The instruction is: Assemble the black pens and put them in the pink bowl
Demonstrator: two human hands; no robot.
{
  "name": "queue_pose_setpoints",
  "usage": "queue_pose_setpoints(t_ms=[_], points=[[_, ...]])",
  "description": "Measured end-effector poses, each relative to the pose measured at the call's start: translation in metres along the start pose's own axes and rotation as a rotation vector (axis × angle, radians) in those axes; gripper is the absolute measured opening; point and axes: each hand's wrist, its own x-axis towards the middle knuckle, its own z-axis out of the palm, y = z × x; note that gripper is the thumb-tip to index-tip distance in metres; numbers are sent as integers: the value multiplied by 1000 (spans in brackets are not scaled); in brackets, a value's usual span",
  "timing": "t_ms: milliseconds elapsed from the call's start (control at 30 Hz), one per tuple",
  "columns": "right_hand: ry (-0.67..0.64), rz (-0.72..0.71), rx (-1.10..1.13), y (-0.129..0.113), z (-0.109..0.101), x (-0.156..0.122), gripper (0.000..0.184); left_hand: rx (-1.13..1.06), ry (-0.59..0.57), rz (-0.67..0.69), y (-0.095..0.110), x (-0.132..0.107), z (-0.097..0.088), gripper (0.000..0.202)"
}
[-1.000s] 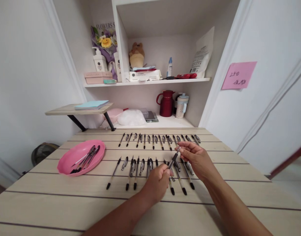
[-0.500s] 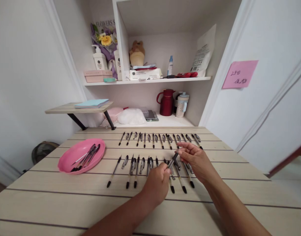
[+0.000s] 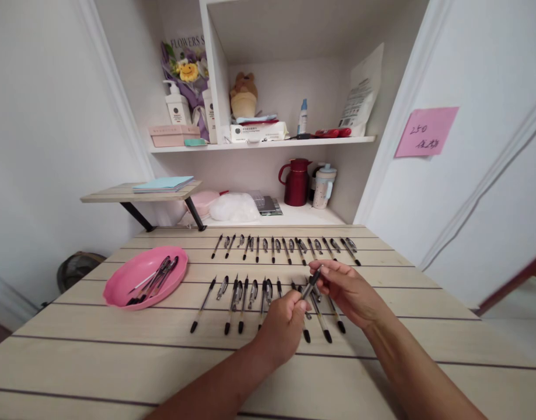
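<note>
My left hand [image 3: 284,326] is closed in a fist round the lower part of a black pen [image 3: 310,285] held tilted above the table. My right hand [image 3: 347,290] pinches the pen's upper end with thumb and fingers. Under both hands lies a near row of pens and pen caps [image 3: 237,293] on the light wooden table [image 3: 119,356]. A far row of pens [image 3: 285,248] runs along the table's back. A pink dish [image 3: 139,274] at the left holds several more pens.
Behind the table a white shelf unit holds a dark red jug [image 3: 296,182], a cup [image 3: 324,186], bottles and a soft toy. A small raised wooden stand [image 3: 136,195] carries a blue notebook. A pink note [image 3: 425,131] sticks on the right wall.
My right hand has slid down and closer onto the pen's upper end. The left hand keeps its grip nearly in place. The view has shifted a little.
</note>
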Motion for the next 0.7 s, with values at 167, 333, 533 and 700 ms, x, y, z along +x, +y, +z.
queue_pose_setpoints(t_ms=[167,333,533,700], points=[[42,-23,-51,5,1,3,23,-28,-4,-21,2,-2,1,26],[40,-29,-2,7,-3,4,23,-31,-8,-34,3,-2,-1,25],[23,3,-2,7,-4,4,25,-30,-3,-30,1,-1,-1,25],[65,-24,-32,9,-5,5,20,-22,-13,-30,-1,-1,-1,24]])
